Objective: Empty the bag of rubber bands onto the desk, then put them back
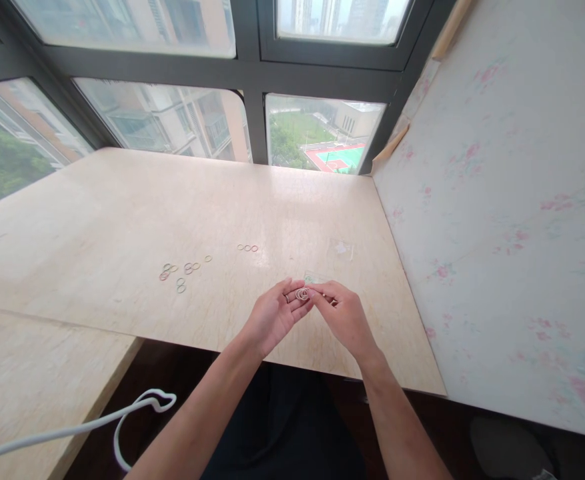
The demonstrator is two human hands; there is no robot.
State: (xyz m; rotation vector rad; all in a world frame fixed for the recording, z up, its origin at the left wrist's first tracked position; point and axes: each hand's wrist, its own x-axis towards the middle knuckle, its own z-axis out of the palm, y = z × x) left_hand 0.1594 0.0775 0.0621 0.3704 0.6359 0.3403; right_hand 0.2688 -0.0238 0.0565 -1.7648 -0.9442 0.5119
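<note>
Several small pale rings (302, 293) rest on the fingers of my left hand (278, 313), which is turned palm up with its fingers slightly curled around them. The thumb and fingertips of my right hand (345, 313) pinch at the same rings from the right side. Both hands meet just above the front part of the marbled tabletop (212, 320). Just behind the right fingers lies a clear packet with green marks (316, 277), partly hidden by the hand. The exact number and material of the held rings cannot be made out.
Thin coloured rings (189, 268) lie in small groups at the left, and a row of three rings (247, 248) sits farther back. A clear plastic piece (342, 249) lies behind my right hand. Windows (322, 133) close off the back, a flowered wall (472, 233) the right. A white cable (72, 429) loops at lower left.
</note>
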